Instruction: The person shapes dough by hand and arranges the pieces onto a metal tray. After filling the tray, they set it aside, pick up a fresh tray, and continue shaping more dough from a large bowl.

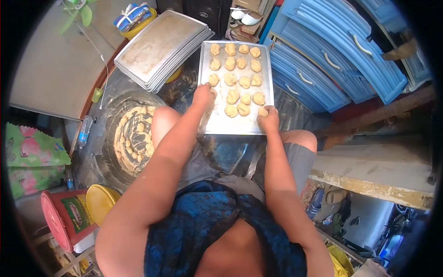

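A metal baking tray (pixel 230 125) lies on the floor in front of my knees, with several shaped dough pieces (pixel 244 82) laid in rows on it. My left hand (pixel 203 95) rests at the tray's left edge, fingers closed beside a dough piece; I cannot tell if it grips anything. Over the tray's near right part, my right hand (pixel 268 119) pinches a small dough piece (pixel 262 111). The near strip of the tray is bare.
A stack of empty baking trays (pixel 159 46) sits to the far left. A large round pan (pixel 134 138) with dough pieces lies by my left knee. Blue slatted shutters (pixel 323 60) lean at right. A red bucket (pixel 64 217) and yellow lid (pixel 99 201) stand near left.
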### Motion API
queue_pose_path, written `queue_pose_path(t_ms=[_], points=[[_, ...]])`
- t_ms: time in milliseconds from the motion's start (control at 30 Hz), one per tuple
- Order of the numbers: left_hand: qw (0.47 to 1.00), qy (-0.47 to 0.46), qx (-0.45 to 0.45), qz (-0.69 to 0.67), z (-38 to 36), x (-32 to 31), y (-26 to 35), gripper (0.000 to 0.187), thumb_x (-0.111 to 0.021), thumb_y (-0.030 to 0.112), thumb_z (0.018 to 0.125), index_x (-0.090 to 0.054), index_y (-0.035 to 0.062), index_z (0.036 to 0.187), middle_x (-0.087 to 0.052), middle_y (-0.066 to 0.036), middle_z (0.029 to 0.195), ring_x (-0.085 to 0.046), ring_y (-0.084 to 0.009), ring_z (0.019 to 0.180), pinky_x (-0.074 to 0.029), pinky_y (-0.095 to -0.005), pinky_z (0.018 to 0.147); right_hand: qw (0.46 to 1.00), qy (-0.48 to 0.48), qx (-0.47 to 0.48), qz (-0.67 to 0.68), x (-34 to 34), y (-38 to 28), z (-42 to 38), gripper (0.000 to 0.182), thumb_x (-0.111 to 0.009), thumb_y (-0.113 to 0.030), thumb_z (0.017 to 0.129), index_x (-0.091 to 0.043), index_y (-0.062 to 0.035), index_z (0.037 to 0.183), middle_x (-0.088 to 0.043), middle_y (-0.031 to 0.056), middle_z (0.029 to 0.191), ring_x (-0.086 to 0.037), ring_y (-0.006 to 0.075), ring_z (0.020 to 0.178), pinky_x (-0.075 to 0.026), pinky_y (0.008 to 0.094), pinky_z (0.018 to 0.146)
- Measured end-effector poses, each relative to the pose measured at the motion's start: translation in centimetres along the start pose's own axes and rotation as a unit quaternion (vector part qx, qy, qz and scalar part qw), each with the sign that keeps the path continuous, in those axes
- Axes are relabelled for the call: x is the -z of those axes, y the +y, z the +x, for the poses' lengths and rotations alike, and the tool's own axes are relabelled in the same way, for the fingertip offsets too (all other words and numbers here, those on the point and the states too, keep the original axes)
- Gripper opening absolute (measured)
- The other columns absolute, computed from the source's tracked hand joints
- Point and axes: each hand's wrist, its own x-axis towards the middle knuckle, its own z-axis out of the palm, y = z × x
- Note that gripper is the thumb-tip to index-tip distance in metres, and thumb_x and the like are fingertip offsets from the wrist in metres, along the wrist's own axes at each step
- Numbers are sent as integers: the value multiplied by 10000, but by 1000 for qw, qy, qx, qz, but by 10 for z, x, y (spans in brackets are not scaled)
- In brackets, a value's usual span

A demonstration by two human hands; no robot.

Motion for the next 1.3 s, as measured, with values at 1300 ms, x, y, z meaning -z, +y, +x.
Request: queue_pose_path(t_ms=[1300], points=[[989, 133, -70, -12, -48, -14, 19, 310, -558, 95, 720, -567, 53, 1028, -541, -190, 975, -517, -345, 949, -434, -432, 792, 950, -95, 227, -193, -39, -59, -39, 374, -647, -203, 661, -609, -157, 1030, -553, 75, 1002, -451, 240, 1052, -271, 430, 905]])
